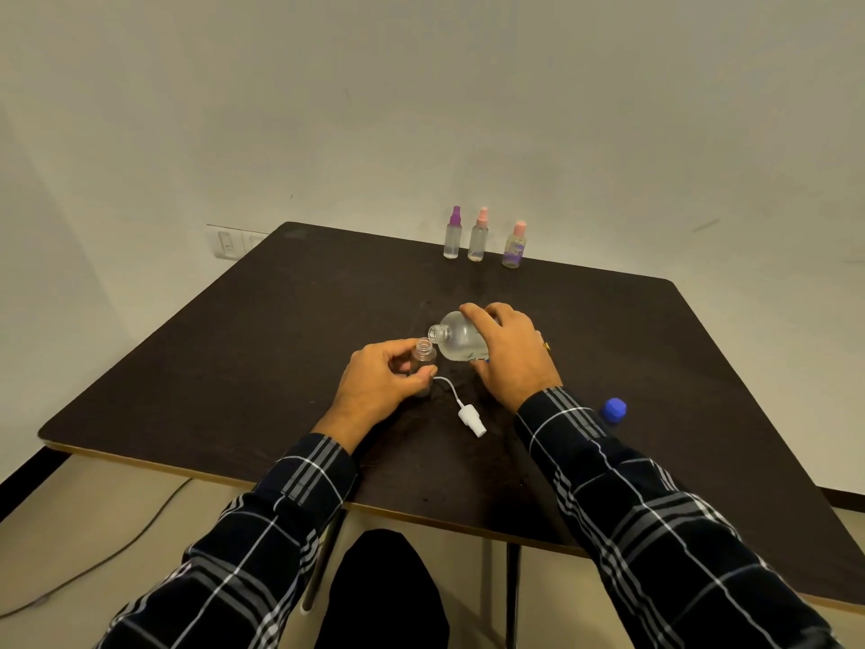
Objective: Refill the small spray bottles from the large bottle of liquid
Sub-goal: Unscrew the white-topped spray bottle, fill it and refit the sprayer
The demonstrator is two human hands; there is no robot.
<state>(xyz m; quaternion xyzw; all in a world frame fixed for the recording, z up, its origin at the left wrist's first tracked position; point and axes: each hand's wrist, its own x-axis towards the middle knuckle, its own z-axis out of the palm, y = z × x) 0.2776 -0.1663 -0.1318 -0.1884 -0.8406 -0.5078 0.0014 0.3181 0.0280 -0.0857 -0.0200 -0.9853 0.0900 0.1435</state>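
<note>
- Nearest your edge of the table [187,367], the white spray pump [470,416] lies on its side, its dip tube curling toward your left hand. The blue cap [614,408] sits toward the right edge, just beside your right sleeve.
- Mid-table, your left hand [374,381] has fingers and thumb curled round the small open bottle [423,353], which stands upright with a bare neck. It looks light and easy to tip, so hold it low on the body and keep it planted.
- Just behind, your right hand [510,353] is wrapped over the large bottle [456,339], which is tilted with its open mouth just above the small neck. It is clear, partly full and probably smooth. Grip the wide body and tilt slowly, because the narrow neck leaves little margin. You cannot tell whether liquid is flowing.
- At the far edge, well apart from your hands, three capped bottles stand in a row: the purple-topped bottle [453,234], the pink-topped bottle [478,236] and the labelled bottle [514,248].
</note>
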